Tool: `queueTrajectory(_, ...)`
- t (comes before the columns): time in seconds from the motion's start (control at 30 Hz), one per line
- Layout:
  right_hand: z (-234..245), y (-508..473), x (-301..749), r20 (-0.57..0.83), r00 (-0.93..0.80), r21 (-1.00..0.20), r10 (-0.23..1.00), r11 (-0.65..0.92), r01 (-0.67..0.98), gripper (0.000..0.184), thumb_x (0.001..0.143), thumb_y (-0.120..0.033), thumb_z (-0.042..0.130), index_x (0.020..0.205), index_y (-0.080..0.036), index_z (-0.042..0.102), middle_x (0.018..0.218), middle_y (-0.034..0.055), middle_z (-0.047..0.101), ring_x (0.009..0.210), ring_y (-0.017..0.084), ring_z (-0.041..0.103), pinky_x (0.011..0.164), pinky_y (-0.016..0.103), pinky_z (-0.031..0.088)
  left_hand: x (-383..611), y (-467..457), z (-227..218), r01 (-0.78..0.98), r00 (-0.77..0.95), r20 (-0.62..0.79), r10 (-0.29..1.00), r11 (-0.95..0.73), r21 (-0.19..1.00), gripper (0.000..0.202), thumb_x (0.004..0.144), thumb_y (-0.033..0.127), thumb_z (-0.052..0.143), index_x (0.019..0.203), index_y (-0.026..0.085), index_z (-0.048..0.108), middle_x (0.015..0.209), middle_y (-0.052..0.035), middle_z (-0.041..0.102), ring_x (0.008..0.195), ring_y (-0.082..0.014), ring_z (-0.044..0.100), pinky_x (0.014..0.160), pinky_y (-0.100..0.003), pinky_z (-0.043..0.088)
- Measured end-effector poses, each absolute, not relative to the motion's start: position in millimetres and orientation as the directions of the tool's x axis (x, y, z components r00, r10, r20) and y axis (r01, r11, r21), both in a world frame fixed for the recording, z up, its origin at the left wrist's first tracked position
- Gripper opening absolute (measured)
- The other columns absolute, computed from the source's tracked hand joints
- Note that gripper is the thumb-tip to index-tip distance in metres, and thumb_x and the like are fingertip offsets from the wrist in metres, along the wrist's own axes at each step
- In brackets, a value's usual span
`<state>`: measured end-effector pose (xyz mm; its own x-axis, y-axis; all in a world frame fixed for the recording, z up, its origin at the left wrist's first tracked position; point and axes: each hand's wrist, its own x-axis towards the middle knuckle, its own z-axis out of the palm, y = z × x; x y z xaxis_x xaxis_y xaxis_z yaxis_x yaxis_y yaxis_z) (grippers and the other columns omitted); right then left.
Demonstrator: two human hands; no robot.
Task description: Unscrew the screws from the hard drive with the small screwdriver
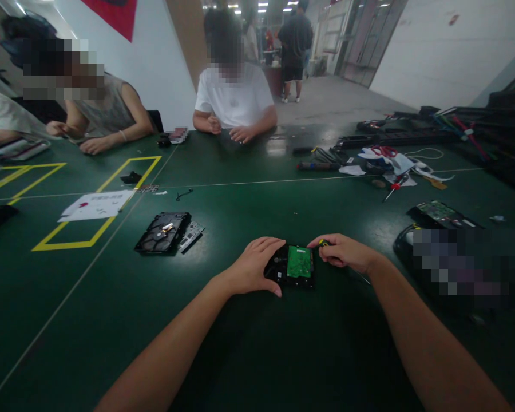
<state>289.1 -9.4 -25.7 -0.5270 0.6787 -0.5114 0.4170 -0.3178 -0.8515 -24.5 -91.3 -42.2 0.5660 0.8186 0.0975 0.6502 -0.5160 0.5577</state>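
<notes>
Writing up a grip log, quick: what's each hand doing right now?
Left hand: closed on a black-and-green rectangular hard drive.
Right hand: closed on a yellow-and-black screwdriver.

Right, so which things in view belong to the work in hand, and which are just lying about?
In use:
black drive, gripped by the left hand
yellow-and-black tool, in the right hand

Apparently just lying about:
second black drive-like device
loose circuit board beside it
white sheet
red-handled screwdriver

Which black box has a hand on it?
The black box with the bright green board: the left hand grips it. The box farther left, with a silvery centre, is untouched.
</notes>
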Motion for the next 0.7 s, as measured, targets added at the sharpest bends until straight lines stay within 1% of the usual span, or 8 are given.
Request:
queueTrajectory(0.13,-28,-14,292,-0.517,-0.536,-0.847,0.667,-0.311,0.431,0.047,0.075,-0.020,0.066,0.122,-0.014,0.068,0.072,-0.0017,0.061,0.047,0.006,0.038,0.043,0.023,0.018,-29,-82,-38,0.631,0.616,0.020,0.787,-0.509,0.586,0.126,0.066,0.067,0.093,0.168,0.028,0.030,0.170,-0.0128,0.039,0.161,-0.0405,0.026,0.131,-0.058,0.020)
queueTrajectory(0.17,-28,-15,293,-0.515,-0.538,-0.848,0.667,-0.308,0.431,0.047,0.076,-0.021,0.066,0.122,-0.014,0.068,0.073,-0.0014,0.061,0.048,0.006,0.039,0.044,0.023,0.018,-30,-81,-37,0.635,0.616,0.009,0.788,-0.503,0.586,0.127,0.066,0.067,0.093,0.168,0.029,0.029,0.172,-0.0123,0.038,0.162,-0.0409,0.023,0.131,-0.058,0.018)
queueTrajectory(0.23,-27,-18,295,-0.508,-0.548,-0.852,0.665,-0.295,0.432,0.047,0.076,-0.021,0.066,0.123,-0.014,0.067,0.073,-0.0014,0.061,0.048,0.006,0.039,0.044,0.023,0.018,-31,-84,-37,0.656,0.587,0.004,0.809,-0.479,0.583,0.128,0.065,0.066,0.094,0.169,0.030,0.028,0.174,-0.0123,0.032,0.162,-0.0417,0.021,0.131,-0.060,0.018)
queueTrajectory(0.33,-23,-22,299,-0.500,-0.576,-0.857,0.646,-0.273,0.438,0.046,0.075,-0.020,0.067,0.120,-0.014,0.068,0.073,-0.0017,0.061,0.049,0.007,0.040,0.046,0.023,0.020,-30,-95,-40,0.735,0.453,0.015,0.891,-0.383,0.560,0.130,0.063,0.063,0.096,0.169,0.032,0.027,0.175,-0.0133,0.027,0.160,-0.0437,0.023,0.128,-0.063,0.023)
queueTrajectory(0.43,-20,-26,302,-0.503,-0.600,-0.855,0.622,-0.254,0.453,0.042,0.074,-0.020,0.067,0.115,-0.014,0.068,0.073,-0.0012,0.062,0.050,0.007,0.040,0.046,0.023,0.021,-29,-107,-45,0.803,0.306,0.047,0.951,-0.285,0.524,0.132,0.061,0.059,0.098,0.169,0.031,0.027,0.175,-0.0160,0.025,0.160,-0.0452,0.023,0.126,-0.065,0.027)
queueTrajectory(0.53,-18,-28,304,-0.512,-0.611,-0.844,0.604,-0.221,0.488,0.040,0.074,-0.021,0.068,0.114,-0.014,0.068,0.072,-0.0011,0.063,0.048,0.007,0.040,0.045,0.024,0.020,-29,-114,-49,0.848,0.178,0.079,0.981,-0.193,0.493,0.137,0.059,0.057,0.100,0.169,0.028,0.025,0.174,-0.0199,0.024,0.158,-0.0479,0.025,0.123,-0.066,0.032)
queueTrajectory(0.6,-17,-30,305,-0.531,-0.615,-0.828,0.583,-0.202,0.524,0.041,0.075,-0.023,0.069,0.114,-0.014,0.070,0.071,-0.0010,0.063,0.048,0.007,0.040,0.045,0.024,0.020,-30,-115,-50,0.867,0.103,0.110,0.989,-0.144,0.477,0.137,0.058,0.052,0.102,0.168,0.027,0.024,0.173,-0.0212,0.025,0.158,-0.0484,0.028,0.122,-0.065,0.034)
queueTrajectory(0.7,-15,-35,304,-0.542,-0.635,-0.819,0.551,-0.179,0.545,0.043,0.075,-0.023,0.070,0.117,-0.014,0.071,0.074,0.0002,0.065,0.050,0.007,0.042,0.046,0.024,0.020,-31,-119,-50,0.872,0.018,0.150,0.989,-0.089,0.482,0.129,0.065,0.040,0.100,0.167,0.026,0.023,0.171,-0.0213,0.029,0.157,-0.0463,0.033,0.122,-0.062,0.037)
